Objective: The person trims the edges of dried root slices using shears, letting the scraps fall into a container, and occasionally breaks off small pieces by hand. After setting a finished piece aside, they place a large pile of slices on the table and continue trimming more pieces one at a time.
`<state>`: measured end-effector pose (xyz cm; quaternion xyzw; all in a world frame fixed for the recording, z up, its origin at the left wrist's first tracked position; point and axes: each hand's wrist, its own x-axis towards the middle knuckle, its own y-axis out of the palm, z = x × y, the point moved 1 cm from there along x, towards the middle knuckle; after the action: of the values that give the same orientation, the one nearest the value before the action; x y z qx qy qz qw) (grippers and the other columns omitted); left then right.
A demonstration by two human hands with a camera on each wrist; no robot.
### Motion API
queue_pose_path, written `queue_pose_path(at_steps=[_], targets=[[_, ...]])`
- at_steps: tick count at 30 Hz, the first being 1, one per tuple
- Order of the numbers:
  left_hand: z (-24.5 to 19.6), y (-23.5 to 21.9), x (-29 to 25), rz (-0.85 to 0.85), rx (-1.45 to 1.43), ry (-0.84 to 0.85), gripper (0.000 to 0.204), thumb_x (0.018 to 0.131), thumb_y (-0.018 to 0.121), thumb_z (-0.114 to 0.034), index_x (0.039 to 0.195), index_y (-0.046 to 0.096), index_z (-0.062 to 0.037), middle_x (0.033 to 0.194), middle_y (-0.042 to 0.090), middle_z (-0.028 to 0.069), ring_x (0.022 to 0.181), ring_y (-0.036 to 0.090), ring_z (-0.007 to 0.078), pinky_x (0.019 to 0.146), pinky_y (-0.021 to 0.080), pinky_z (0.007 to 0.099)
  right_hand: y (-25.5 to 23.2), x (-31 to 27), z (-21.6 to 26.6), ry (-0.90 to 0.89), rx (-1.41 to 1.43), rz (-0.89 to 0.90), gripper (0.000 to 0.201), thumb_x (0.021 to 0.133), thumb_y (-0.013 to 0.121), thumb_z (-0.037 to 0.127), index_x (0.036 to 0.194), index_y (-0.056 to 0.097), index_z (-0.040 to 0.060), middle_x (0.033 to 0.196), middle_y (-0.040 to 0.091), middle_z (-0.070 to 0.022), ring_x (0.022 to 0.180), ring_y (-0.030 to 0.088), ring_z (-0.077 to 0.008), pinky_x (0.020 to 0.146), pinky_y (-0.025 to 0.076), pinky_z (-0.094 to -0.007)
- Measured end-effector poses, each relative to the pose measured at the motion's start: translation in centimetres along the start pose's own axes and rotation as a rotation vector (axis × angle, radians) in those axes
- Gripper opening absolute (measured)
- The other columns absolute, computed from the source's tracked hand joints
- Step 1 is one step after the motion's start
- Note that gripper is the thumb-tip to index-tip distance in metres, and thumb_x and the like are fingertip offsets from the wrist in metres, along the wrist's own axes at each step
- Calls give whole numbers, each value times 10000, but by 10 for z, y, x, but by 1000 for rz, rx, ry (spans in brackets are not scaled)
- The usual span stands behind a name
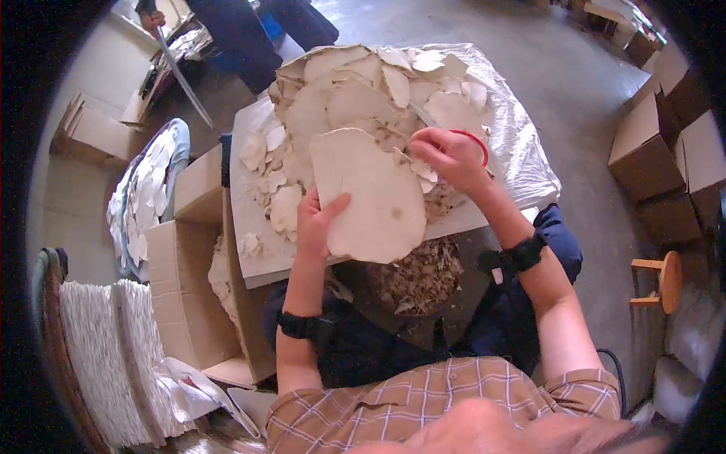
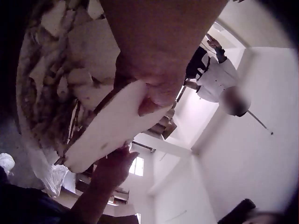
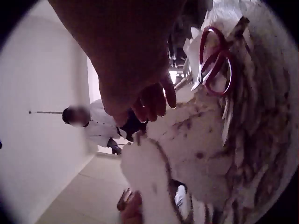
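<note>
A large, flat cream-coloured piece (image 1: 370,197) is gripped at its left edge by my left hand (image 1: 318,219), the thumb on its upper face. In the left wrist view that thumb presses the piece (image 2: 112,126). My right hand (image 1: 450,155) is at the piece's upper right edge with bent fingers; whether they pinch a bit of it is unclear. Red-handled scissors (image 3: 227,56) lie on the pile beside my right hand (image 3: 135,88) in the right wrist view. Similar flat pieces (image 1: 310,110) are heaped behind the held one.
The heap rests on a plastic-covered table (image 1: 522,163). Small scraps fill a container (image 1: 420,284) below its front edge. An open cardboard box (image 1: 193,303) stands at left, more boxes (image 1: 646,144) and a wooden stool (image 1: 669,280) at right. Another person (image 1: 234,38) is beyond the table.
</note>
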<state>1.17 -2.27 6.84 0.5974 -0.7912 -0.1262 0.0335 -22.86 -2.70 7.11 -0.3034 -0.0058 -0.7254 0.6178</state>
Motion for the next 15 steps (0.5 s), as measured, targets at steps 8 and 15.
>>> queue_pose_path(at_steps=[8,15], targets=[[11,6,0,78,-28,-11,259,752,570,-17,1001,522,38,929,595,119,788,598,174,672,499,279,-2,-14,10,-91,-117,64,208,690,644,219,766,562,43,678,572,-79,598,577,-214,538,456,-302],[13,6,1,92,-41,35,302,751,586,-50,1031,513,40,943,592,125,791,600,188,697,501,292,6,-27,5,-337,-532,43,153,734,615,153,854,570,68,734,573,-83,665,589,-161,570,467,-290]])
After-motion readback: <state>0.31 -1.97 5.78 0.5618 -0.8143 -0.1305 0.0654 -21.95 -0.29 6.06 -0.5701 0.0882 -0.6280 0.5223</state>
